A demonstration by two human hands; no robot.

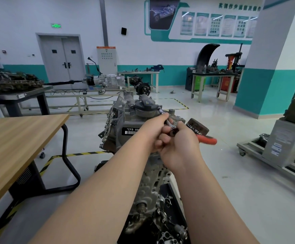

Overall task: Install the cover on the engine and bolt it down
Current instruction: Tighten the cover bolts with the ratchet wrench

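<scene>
Wood-grain tabletop is seen at the left, well apart from the grey engine at the centre, which is marked by a black label. On the engine's far top end the cover is seated, and the tip of an extension bar is set at its right edge. The bar is gripped by the left hand, fingers curled. The ratchet is clasped by the right hand, whose fingers are curled round it, and its orange handle is left protruding rightward. The 2 hands are touching.
</scene>
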